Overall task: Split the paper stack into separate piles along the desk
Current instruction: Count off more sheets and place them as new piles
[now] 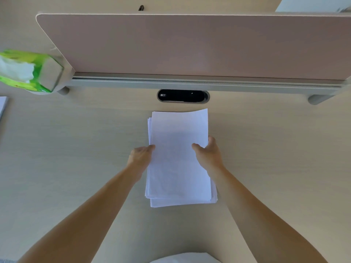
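A stack of white paper (178, 158) lies in the middle of the light wooden desk (76, 149), its sheets slightly fanned at the near and left edges. My left hand (141, 158) grips the stack's left edge, thumb on top. My right hand (208, 153) holds the right edge, thumb lying across the top sheet and fingers curled around the side. Both hands sit about halfway along the stack's length.
A pink divider panel (190, 46) stands along the desk's far edge, with a black cable port (182, 95) just beyond the stack. A green tissue box (28, 71) sits at the far left. Another paper edge (2, 107) shows at the left border.
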